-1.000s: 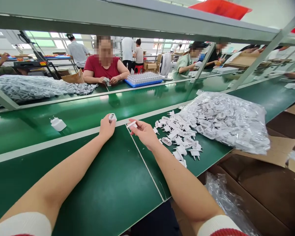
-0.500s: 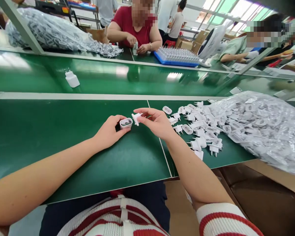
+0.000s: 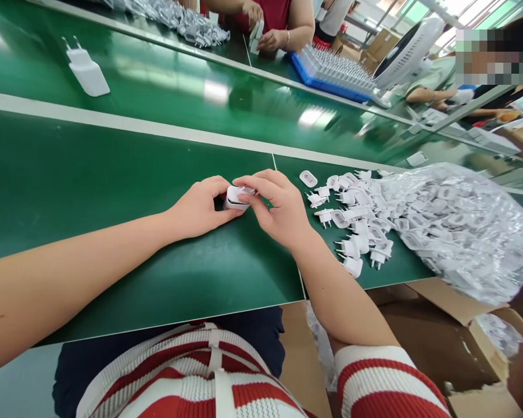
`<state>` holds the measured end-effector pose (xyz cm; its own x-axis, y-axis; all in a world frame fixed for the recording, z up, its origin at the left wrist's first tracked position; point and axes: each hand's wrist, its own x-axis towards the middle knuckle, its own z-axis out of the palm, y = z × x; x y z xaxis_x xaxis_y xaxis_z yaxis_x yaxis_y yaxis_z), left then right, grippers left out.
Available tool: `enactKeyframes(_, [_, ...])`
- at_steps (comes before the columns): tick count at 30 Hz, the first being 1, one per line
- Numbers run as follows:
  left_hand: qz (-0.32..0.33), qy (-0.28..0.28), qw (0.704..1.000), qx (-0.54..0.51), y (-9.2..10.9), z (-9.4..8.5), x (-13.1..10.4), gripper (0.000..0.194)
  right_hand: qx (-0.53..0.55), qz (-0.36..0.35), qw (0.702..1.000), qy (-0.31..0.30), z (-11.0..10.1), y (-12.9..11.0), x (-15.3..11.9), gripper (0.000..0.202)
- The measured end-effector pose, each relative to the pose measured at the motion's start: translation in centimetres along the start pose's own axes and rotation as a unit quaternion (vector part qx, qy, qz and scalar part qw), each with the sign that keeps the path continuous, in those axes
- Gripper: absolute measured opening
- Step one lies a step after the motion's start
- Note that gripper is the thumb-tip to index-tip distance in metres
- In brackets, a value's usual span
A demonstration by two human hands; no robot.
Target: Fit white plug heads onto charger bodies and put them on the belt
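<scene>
Between thumb and fingers, my left hand (image 3: 203,208) grips a white charger housing (image 3: 234,204) that stands on the green table with its opening up. My right hand (image 3: 276,206) pinches a white plug cap (image 3: 242,192) and holds it on the housing's open top. A thin dark gap shows between cap and housing at the front. The cap's pins are mostly hidden behind my right fingers. Loose white plug caps (image 3: 353,209) lie in a pile to the right of my right hand.
A clear plastic bag (image 3: 466,226) full of caps lies on the right. Past the white strip, a finished-looking charger (image 3: 87,71) lies on the green surface. Across sit a co-worker's hands (image 3: 272,40), a blue tray (image 3: 331,81) and a fan (image 3: 407,49). A cardboard box (image 3: 440,337) stands below right.
My right hand has brought the plug cap left and down onto the housing's opening, which was uncovered before. The camera view has tilted and dipped.
</scene>
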<state>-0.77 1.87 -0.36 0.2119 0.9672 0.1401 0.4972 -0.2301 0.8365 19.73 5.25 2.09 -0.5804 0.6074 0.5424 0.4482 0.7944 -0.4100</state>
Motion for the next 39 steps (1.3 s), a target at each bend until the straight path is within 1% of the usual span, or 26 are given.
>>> enactKeyframes(3, [0.006, -0.004, 1.000, -0.005, 0.0, 0.0, 0.1, 0.035, -0.087, -0.006, 0.996, -0.030, -0.1, -0.5, 0.1, 0.028])
enactKeyframes(5, [0.010, -0.006, 1.000, -0.007, 0.0, 0.0, 0.1, 0.035, -0.109, -0.001, 0.993, -0.049, -0.2, -0.8, 0.2, 0.028])
enactKeyframes(8, [0.008, -0.006, 1.000, -0.008, -0.1, 0.0, 0.1, 0.035, -0.093, -0.002, 0.993, -0.067, -0.3, -0.9, 0.4, 0.028])
enactKeyframes(12, [0.012, -0.006, 1.000, -0.009, -0.2, 0.1, 0.1, 0.034, -0.061, -0.017, 0.995, -0.075, -0.4, -0.6, 0.5, 0.026])
enactKeyframes(16, [0.010, -0.008, 1.000, -0.005, -0.2, 0.1, 0.1, 0.034, -0.074, 0.006, 0.994, -0.078, -0.4, -0.9, 0.6, 0.024])
enactKeyframes(23, [0.006, -0.003, 1.000, -0.013, -0.3, 0.1, 0.2, 0.033, -0.122, 0.037, 0.990, -0.055, 0.0, -1.8, 1.1, 0.025])
enactKeyframes(28, [0.006, -0.008, 1.000, -0.008, -0.4, 0.0, 0.3, 0.034, -0.079, 0.003, 0.995, -0.063, -0.4, -1.4, 0.9, 0.024])
enactKeyframes(30, [0.007, -0.010, 1.000, -0.006, -0.3, 0.0, 0.3, 0.033, -0.075, -0.003, 0.996, -0.039, -0.5, -1.4, 0.7, 0.024])
enactKeyframes(33, [0.006, 0.001, 1.000, -0.001, -0.3, 0.1, 0.3, 0.033, -0.082, -0.001, 0.996, 0.022, -0.7, -1.4, 0.4, 0.022])
enactKeyframes(34, [0.004, 0.005, 1.000, -0.001, -0.3, 0.1, 0.3, 0.032, -0.084, -0.002, 0.996, 0.032, -0.8, -1.5, 0.4, 0.022])
enactKeyframes(36, [0.001, 0.007, 1.000, -0.001, -0.3, 0.1, 0.3, 0.032, -0.091, -0.009, 0.996, 0.021, -0.8, -1.5, 0.3, 0.021])
enactKeyframes(39, [0.002, 0.000, 1.000, -0.006, -0.3, 0.1, 0.3, 0.032, -0.112, -0.027, 0.993, -0.024, -0.6, -1.4, 0.4, 0.022])
